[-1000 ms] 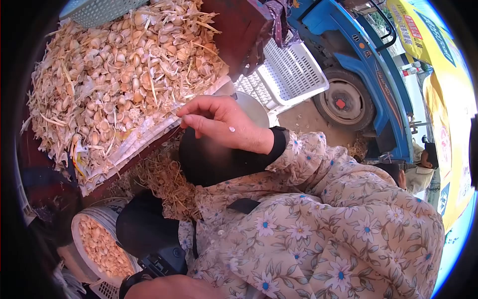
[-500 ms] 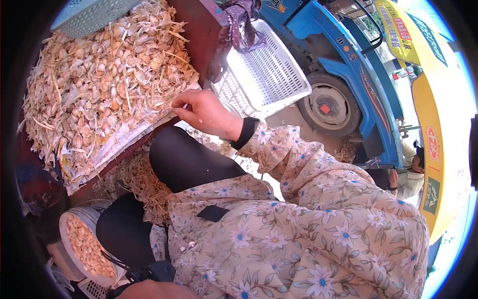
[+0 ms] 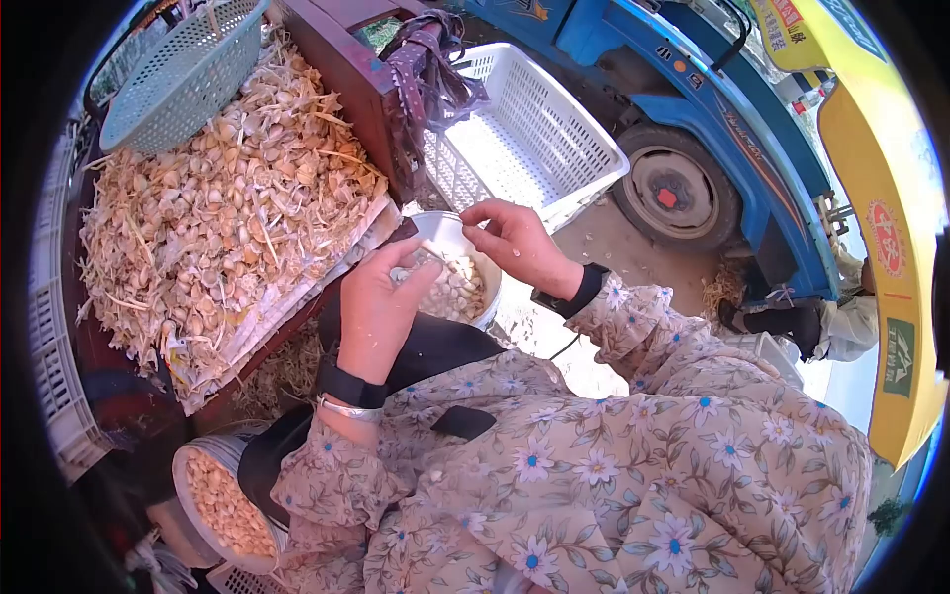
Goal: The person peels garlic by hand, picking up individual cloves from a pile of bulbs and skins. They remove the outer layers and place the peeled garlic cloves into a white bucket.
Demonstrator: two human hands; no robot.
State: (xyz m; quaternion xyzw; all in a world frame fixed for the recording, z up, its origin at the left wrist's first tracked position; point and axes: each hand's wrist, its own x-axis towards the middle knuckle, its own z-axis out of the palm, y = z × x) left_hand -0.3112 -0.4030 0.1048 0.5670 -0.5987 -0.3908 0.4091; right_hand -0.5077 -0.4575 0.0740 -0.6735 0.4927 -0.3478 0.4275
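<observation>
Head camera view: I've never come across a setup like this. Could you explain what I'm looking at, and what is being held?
There is no machine here. A camera on a person's head looks forward and down, so the flowered sleeves and bare hands are the wearer's own. The left hand and right hand are over a pale bucket containing garlic cloves. Their fingers are bent; whether either holds a clove is too small to tell. To the left, a heap of garlic and dry husks lies on a white sheet, with a blue-green basket at its far edge. Beyond the hands are a white crate and a blue vehicle.
</observation>
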